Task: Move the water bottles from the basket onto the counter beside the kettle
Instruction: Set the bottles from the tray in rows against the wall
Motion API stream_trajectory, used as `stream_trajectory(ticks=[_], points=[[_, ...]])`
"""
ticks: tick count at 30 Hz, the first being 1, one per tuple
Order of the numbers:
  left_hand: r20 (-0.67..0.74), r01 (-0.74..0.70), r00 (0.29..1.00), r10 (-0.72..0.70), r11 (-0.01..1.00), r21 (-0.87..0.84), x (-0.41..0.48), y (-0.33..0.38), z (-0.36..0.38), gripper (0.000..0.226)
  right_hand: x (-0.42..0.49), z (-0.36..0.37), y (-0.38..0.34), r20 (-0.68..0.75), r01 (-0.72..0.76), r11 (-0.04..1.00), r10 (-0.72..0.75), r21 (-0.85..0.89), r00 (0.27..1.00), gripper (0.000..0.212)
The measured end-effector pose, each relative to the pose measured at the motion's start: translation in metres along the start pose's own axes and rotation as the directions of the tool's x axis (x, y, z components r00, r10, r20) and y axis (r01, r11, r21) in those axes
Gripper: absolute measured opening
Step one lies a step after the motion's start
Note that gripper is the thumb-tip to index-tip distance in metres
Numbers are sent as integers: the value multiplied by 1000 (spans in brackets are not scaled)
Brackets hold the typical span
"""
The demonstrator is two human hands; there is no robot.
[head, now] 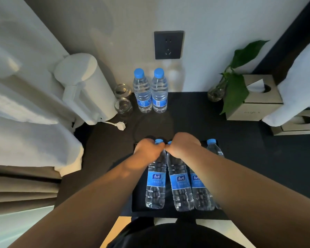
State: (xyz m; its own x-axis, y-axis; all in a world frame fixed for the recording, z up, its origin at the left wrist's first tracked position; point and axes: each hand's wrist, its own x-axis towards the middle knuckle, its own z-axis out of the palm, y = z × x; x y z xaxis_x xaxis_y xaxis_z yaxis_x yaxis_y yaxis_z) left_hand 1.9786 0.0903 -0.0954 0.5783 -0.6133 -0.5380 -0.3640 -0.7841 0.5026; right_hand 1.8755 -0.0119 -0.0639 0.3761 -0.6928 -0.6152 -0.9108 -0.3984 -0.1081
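- Hands: left hand (148, 149) and right hand (182, 146) each clamped on a bottle neck in the basket (138, 208).
- Mid-pickup; two bottles (150, 92) already stood on tabletop (195, 113) beyond hands, beside kettle (89, 86).
- Next, likely: lift straight, set alongside those.

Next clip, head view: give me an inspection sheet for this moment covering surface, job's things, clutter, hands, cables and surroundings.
Surface: dark counter, bare in the middle.
Job's things: two bottles upright beside the kettle; at least three bottles still in the basket, one more cap at its far right.
Clutter: two glasses, plant vase, tissue box, second box.
Hands: left hand closed on left basket bottle; right hand closed on middle basket bottle.
Cables: kettle plug unplugged, lying on the counter.
Surroundings: wall socket, white fabric on the left.
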Motion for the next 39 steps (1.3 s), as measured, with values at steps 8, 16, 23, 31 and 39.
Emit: stream_trajectory(ticks=[8,16,23,31,39], points=[[-91,-68,995,52,979,-193,-3,9,-29,41,-17,-19,8,-98,55,980,-37,189,995,39],[-182,-192,970,159,966,-176,-13,22,-54,43,-26,-61,11,-202,192,963,-153,190,967,47],[-189,-242,959,213,958,-150,-27,40,-77,34,-41,-77,16,-381,282,929,-178,237,907,40],[-380,-459,832,403,886,-64,-30,56,-104,34,-45,-109,11,-495,373,904,-231,209,838,34],[-470,-519,753,461,855,6,-14,58,-121,35,-30,-131,4,-526,379,906,-232,190,818,33]])
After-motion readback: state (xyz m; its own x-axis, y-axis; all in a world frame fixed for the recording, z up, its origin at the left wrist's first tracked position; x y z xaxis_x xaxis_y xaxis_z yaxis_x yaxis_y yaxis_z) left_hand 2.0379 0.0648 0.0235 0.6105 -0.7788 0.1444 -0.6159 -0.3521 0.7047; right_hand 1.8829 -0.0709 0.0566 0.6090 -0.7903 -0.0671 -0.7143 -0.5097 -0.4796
